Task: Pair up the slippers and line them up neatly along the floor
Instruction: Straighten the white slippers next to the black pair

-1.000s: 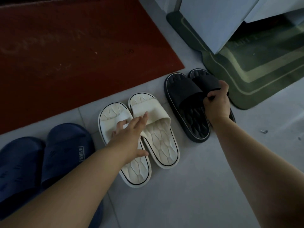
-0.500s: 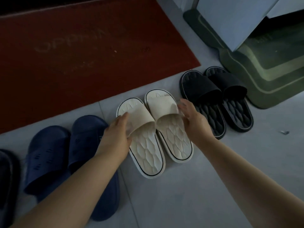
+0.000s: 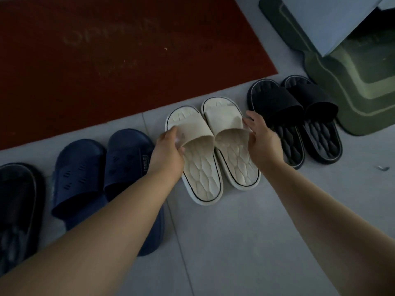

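The floor (image 3: 235,242) lies open nearer than the cream slippers (image 3: 235,159). Tight on their left stand navy slippers (image 3: 126,159), right black slippers (image 3: 275,103), behind the red mat (image 3: 128,60).

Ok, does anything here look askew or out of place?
The left cream slipper sits nearer the camera than the right cream slipper, so their heels are staggered. A small scrap lies on the floor right of the black pair.

Row of slippers on the tile floor (image 3: 235,242), toes pointing away: lone dark slipper (image 3: 17,199) far left, navy pair (image 3: 85,174), cream pair (image 3: 233,154) with black piping, black pair (image 3: 277,107) rightmost.
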The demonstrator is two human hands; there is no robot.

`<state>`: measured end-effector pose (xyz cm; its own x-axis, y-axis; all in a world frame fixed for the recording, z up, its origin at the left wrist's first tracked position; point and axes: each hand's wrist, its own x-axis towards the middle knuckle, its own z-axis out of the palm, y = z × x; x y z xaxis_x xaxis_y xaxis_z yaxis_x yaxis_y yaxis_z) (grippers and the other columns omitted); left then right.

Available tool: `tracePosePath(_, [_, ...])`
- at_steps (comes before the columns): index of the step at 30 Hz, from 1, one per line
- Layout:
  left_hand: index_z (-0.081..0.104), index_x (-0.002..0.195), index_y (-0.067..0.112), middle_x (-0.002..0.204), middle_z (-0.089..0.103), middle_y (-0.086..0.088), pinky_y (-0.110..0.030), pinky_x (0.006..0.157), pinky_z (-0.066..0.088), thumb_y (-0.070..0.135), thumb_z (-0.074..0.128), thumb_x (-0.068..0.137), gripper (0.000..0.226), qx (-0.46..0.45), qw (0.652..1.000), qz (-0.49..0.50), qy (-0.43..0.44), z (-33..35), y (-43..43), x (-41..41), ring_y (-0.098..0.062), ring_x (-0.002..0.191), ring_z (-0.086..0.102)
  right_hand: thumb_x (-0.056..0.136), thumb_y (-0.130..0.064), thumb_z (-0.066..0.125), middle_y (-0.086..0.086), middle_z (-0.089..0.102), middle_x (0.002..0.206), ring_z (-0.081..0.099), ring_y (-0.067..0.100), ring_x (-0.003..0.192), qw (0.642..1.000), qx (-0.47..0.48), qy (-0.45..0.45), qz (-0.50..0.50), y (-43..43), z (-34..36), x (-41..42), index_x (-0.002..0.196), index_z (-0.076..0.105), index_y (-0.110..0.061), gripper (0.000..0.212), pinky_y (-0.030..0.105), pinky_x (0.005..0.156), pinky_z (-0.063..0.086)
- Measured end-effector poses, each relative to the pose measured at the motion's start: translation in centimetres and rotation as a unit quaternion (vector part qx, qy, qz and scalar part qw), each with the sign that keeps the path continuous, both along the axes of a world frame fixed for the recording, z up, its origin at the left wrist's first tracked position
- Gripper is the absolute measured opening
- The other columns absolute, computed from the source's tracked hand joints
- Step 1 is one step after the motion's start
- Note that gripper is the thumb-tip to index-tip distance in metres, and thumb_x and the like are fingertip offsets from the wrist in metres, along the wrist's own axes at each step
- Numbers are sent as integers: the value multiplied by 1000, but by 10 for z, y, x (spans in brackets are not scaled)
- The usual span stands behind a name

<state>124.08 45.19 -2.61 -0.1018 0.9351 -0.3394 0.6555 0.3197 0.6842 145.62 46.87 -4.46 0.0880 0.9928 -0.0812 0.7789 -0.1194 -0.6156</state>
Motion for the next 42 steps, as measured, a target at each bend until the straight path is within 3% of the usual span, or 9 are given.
tracePosePath(10, [32,141,18,143,37,-9,-23,85,33,12,48,93,51,1,1000,-15,25,-6,-3,0,-24,121,47,81,-2,44,1,47,136,51,26,119,1000,6,-14,14,-2,9,5,132,38,-25,55,44,93,47])
tracePosePath(14, [9,146,17,153,13,-11,-33,102,38,1,59,84,81,-34,988,-94,120,-9,-8,8,-28,130,39,74,-1,49,18,36,131,43,40,112,970,110,-49,-210,10,24,41,123,41,-15,52,42,87,40])
tracePosePath(16, [7,146,19,155,7,-10,-33,102,38,0,65,80,90,-47,984,-110,134,-8,-8,8,-29,131,38,80,-4,52,17,19,145,34,43,123,958,29,-58,-281,24,29,61,134,28,-25,63,45,93,39])
tracePosePath(18, [10,146,18,155,8,-10,-33,102,38,0,68,77,93,-55,983,-113,133,-7,-6,7,-30,130,38,87,-7,52,9,1,155,20,42,135,966,-65,-111,-223,40,34,72,143,13,-37,74,49,102,35])
tracePosePath(21, [10,146,18,155,7,-8,-32,101,39,1,70,76,95,-66,982,-109,136,-6,-5,7,-30,130,39,95,-10,42,7,25,153,11,43,139,970,-112,-184,-109,59,33,74,146,7,-36,67,52,109,26])
tracePosePath(24, [11,145,17,153,9,-10,-34,101,40,2,71,75,93,-61,981,-116,145,-7,-5,8,-31,129,39,94,-1,27,13,46,139,20,41,137,962,-92,-226,-125,61,29,76,146,18,-29,60,47,100,35])
tracePosePath(33, [15,144,19,152,13,-10,-34,97,42,1,71,74,92,-47,983,-111,138,-11,-5,5,-30,128,39,90,2,27,26,50,128,34,37,132,957,-47,-237,-162,44,19,80,143,28,-25,59,45,85,44])
tracePosePath(38, [14,144,20,152,13,-10,-35,101,40,4,72,74,93,-47,983,-109,142,-12,-6,4,-30,131,35,90,-4,31,21,42,139,33,36,133,961,-41,-215,-167,39,23,80,140,33,-21,53,46,99,37])
tracePosePath(42, [12,145,20,151,13,-8,-35,101,39,6,72,75,93,-60,981,-115,144,-10,-2,4,-30,130,33,76,2,46,17,37,139,32,40,126,974,43,-176,-136,26,33,42,136,34,-15,63,50,106,29])
